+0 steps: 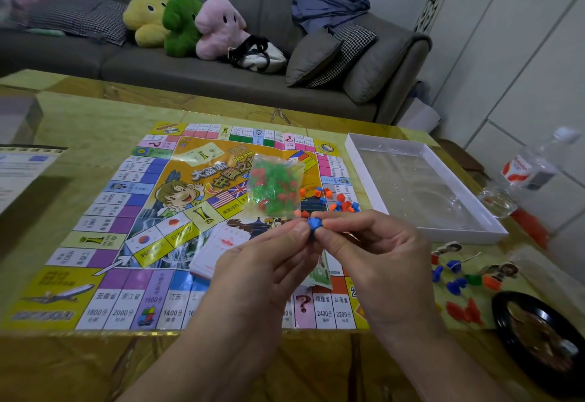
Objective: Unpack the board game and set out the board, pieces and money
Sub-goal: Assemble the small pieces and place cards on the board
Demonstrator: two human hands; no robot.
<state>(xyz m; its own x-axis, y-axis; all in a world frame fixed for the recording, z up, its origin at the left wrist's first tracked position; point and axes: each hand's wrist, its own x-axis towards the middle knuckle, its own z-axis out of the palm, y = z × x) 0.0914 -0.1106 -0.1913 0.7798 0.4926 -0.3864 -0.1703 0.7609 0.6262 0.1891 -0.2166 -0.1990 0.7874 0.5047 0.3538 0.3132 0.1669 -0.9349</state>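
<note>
The paper game board (pixel 104 243) lies unfolded on the table. On its middle rests a clear bag (pixel 274 184) of green and red plastic pieces, with loose orange and blue pieces (pixel 338 200) scattered to its right. A stack of pink cards (pixel 218 251) lies on the board, partly hidden by my left hand (pixel 269 262). Paper money (pixel 319 270) peeks out beneath my hands. My left hand and my right hand (pixel 367 249) together pinch a small blue piece (pixel 315 222) between their fingertips, above the board.
The white box tray (pixel 433 233) sits right of the board. Player pawns and stands (pixel 459 275) lie near the right edge, beside a black round dish (pixel 506 332) and a plastic bottle (pixel 531 167). A leaflet (pixel 19 170) lies at left. A sofa with plush toys stands behind.
</note>
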